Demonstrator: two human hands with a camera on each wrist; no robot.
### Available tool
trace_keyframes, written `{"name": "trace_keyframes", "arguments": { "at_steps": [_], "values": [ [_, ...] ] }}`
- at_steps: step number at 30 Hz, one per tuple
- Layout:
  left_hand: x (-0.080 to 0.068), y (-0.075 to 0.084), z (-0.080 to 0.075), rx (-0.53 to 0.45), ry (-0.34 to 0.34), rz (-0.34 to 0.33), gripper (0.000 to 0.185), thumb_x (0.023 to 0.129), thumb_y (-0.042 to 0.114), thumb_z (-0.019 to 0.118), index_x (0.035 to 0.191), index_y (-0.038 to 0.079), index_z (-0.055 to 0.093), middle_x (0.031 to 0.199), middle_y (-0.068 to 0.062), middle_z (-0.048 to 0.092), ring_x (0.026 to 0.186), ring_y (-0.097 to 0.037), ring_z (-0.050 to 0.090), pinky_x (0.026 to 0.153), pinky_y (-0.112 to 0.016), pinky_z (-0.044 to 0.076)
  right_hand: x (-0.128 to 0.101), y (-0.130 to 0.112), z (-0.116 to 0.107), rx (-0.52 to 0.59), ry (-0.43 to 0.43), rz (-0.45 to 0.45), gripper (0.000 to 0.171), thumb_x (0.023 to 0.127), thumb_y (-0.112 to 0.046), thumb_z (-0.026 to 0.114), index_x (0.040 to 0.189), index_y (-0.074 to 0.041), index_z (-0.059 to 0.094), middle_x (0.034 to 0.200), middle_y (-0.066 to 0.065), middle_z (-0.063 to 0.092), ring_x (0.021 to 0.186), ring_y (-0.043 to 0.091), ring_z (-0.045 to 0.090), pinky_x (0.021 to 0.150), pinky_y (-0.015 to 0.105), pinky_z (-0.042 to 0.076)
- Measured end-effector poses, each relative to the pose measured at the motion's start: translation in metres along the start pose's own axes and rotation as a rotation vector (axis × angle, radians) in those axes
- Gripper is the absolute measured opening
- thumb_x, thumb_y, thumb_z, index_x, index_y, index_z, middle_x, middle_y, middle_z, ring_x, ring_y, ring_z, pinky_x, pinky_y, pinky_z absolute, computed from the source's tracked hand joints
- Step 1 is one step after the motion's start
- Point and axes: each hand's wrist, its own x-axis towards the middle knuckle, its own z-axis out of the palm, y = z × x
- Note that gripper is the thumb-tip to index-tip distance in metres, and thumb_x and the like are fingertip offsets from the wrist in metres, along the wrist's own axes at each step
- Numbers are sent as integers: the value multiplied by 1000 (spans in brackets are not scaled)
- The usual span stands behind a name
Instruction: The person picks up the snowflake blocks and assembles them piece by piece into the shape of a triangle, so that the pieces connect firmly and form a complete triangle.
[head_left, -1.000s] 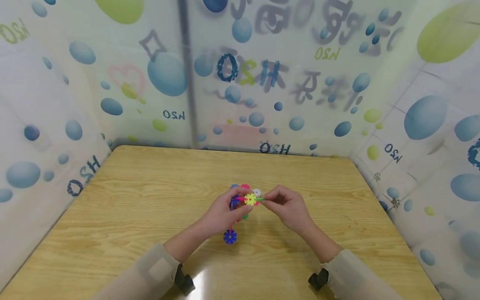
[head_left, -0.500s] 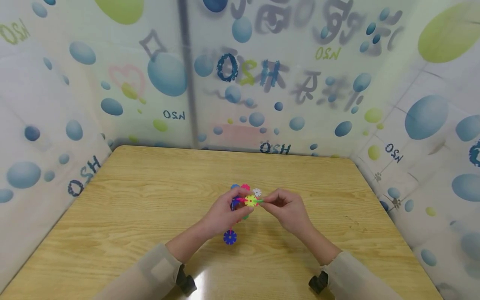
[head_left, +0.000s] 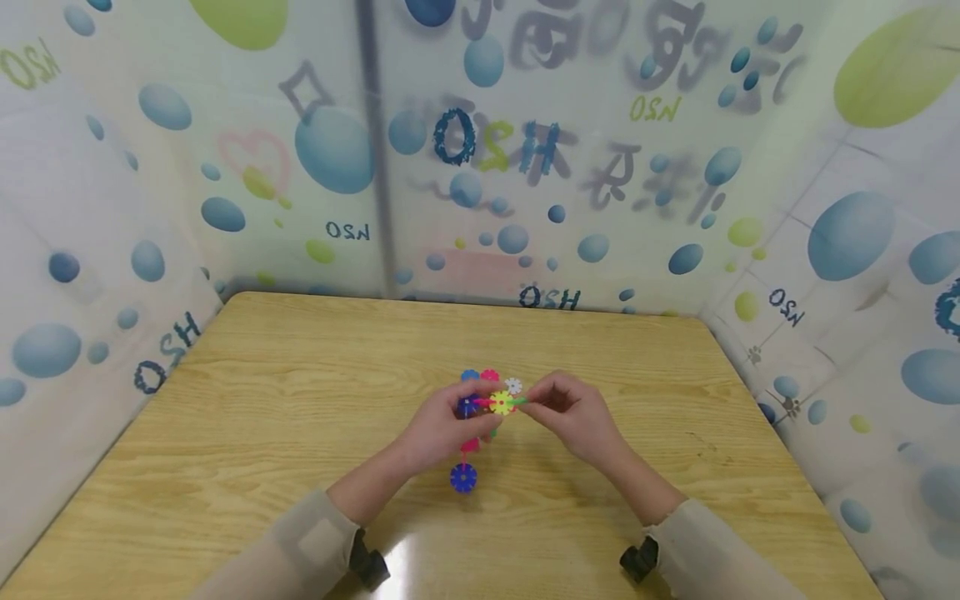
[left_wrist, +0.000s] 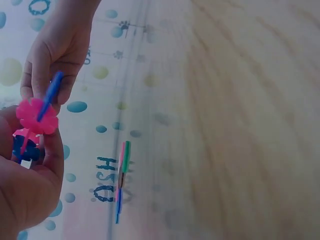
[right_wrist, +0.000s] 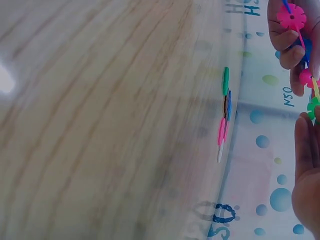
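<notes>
Slotted plastic flower discs, joined edge to edge into a chain, are in my left hand [head_left: 442, 425], which pinches the chain between thumb and fingers. A dark blue disc [head_left: 463, 478] dangles at its lower end, below a pink one [right_wrist: 291, 17]. The yellow disc [head_left: 501, 404] faces up at the right fingertips of that hand. My right hand [head_left: 573, 417] pinches a green disc [head_left: 520, 402], seen edge-on and meeting the yellow disc's right rim. In the left wrist view, a pink disc [left_wrist: 42, 117] carries a blue disc [left_wrist: 51, 92] in its slot.
Loose discs lie on the wooden table [head_left: 330, 358] just behind the hands, among them a light blue disc [head_left: 469, 375], a pink disc [head_left: 490, 375] and a white disc [head_left: 513, 385]. A printed curtain [head_left: 300, 250] stands along the table's far edge.
The chain in my left hand has turned slightly; its hanging dark blue end sits a little lower and more to the right, and more of its upper dark blue disc shows. Both hands keep their grip.
</notes>
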Motion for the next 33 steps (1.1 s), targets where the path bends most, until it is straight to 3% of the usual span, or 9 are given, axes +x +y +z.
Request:
{"name": "trace_keyframes", "arguments": {
  "at_steps": [5, 13, 20, 25, 29, 33],
  "values": [
    [2, 3, -4, 12, 7, 3, 44, 102, 18, 80, 145, 24, 72, 125, -11, 75, 103, -33, 81, 83, -31, 67, 3, -3, 1, -42, -6, 26, 7, 101, -11, 80, 106, -13, 76, 109, 6, 76, 96, 15, 74, 84, 25, 64],
    [1, 7, -7, 76, 69, -26, 41, 102, 21, 80, 142, 28, 73, 131, -11, 66, 83, -20, 77, 67, -27, 60, 15, 1, -1, -143, -80, 100, 14, 102, -18, 80, 115, -13, 75, 113, 3, 77, 106, 19, 74, 90, 29, 62],
    [1, 6, -12, 50, 91, -23, 39, 101, 21, 81, 139, 26, 73, 135, -13, 62, 78, -21, 77, 64, -27, 61, 33, 21, -7, -230, -199, 249, 17, 104, -22, 78, 118, -13, 78, 109, 2, 74, 98, 19, 65, 84, 35, 54],
    [1, 4, -13, 42, 92, -23, 38, 101, 22, 82, 139, 25, 72, 132, -14, 65, 77, -20, 76, 62, -26, 58, 44, 35, -6, -221, -272, 321, 20, 104, -20, 78, 123, -16, 77, 113, 4, 74, 98, 20, 65, 80, 33, 55],
    [-1, 4, -14, 46, 94, -26, 38, 102, 22, 81, 139, 24, 72, 137, -14, 64, 77, -20, 76, 63, -25, 58, 51, 44, -4, -221, -326, 361, 22, 103, -22, 79, 125, -20, 76, 121, 5, 75, 107, 20, 68, 88, 37, 59],
    [-1, 4, -16, 43, 93, -25, 39, 102, 21, 81, 139, 22, 71, 132, -15, 68, 75, -20, 75, 61, -25, 58, 55, 46, -1, -243, -344, 370, 27, 101, -26, 81, 127, -21, 75, 129, 8, 75, 118, 25, 69, 103, 50, 58]
  ]
}}
